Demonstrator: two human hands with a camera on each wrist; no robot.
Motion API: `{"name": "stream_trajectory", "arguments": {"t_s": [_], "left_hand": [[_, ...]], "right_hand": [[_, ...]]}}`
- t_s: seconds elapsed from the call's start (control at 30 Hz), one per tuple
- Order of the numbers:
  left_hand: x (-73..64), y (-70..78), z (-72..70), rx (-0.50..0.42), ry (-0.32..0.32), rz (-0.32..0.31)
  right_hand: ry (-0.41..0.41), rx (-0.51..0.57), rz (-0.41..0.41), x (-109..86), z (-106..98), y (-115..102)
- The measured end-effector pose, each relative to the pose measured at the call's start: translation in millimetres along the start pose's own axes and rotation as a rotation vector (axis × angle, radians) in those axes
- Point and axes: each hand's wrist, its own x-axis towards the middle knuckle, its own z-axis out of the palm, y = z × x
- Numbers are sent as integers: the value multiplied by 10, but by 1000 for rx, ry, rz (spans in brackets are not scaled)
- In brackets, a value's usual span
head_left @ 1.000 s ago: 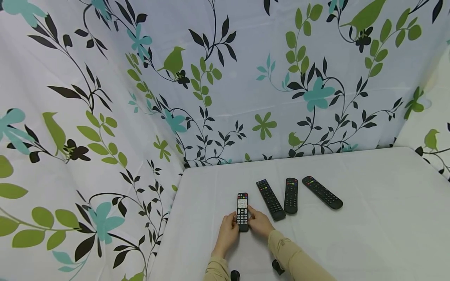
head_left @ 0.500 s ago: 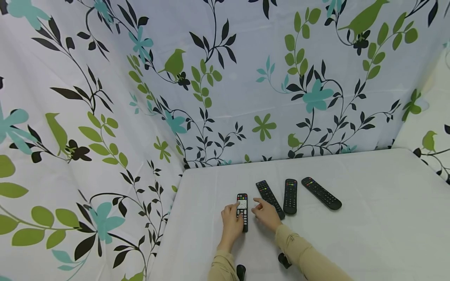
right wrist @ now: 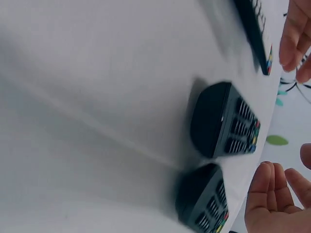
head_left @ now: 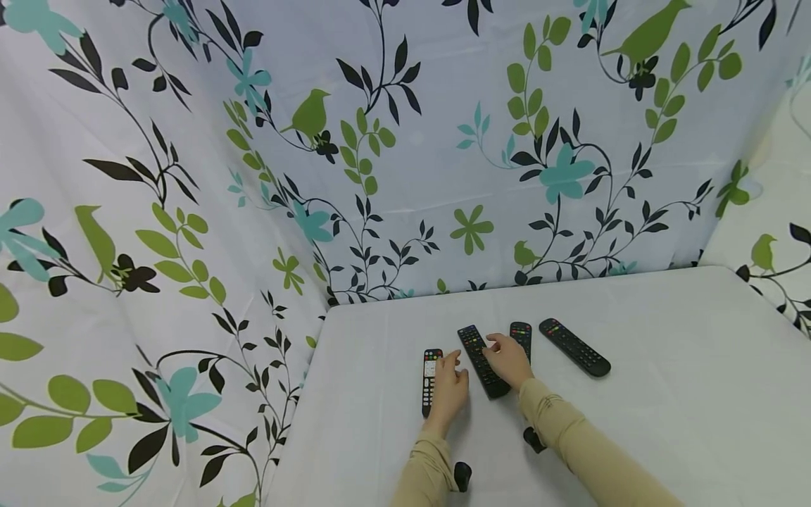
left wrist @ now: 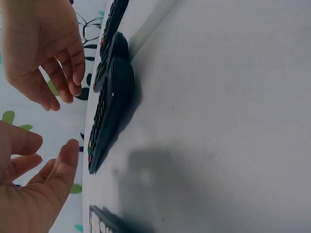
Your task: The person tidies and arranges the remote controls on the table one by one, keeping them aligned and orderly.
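right hand (head_left: 510, 361) above remote (head_left: 484, 367), long axis slanting away and left.

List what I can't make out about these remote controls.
Head view: lower part of the third remote control from the left, hidden behind the right hand.
Head view: any button markings on the rightmost remote control, too small.
Left wrist view: part of the white-buttoned remote control, cut off by the bottom edge.

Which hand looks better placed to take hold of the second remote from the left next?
Probably the right hand: in the head view it overlaps the right edge of the second remote, while the left hand overlaps the leftmost remote. Neither holds anything.
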Motion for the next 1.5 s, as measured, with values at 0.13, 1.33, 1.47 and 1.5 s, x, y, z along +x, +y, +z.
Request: {"name": "stream_trajectory", "arguments": {"t_s": [0.13, 1.33, 1.47, 1.5], "left_hand": [[17, 25, 97, -22, -41, -55], [35, -178, 333, -136, -218, -204], [25, -153, 334, -101, -202, -212], [25, -142, 332, -86, -196, -215]], "right_hand": [[-40, -58, 4, 15, -77, 66], [-164, -337, -56, 89, 27, 235], [-157, -350, -42, 69, 73, 249], [-159, -351, -34, 60, 81, 241]]}}
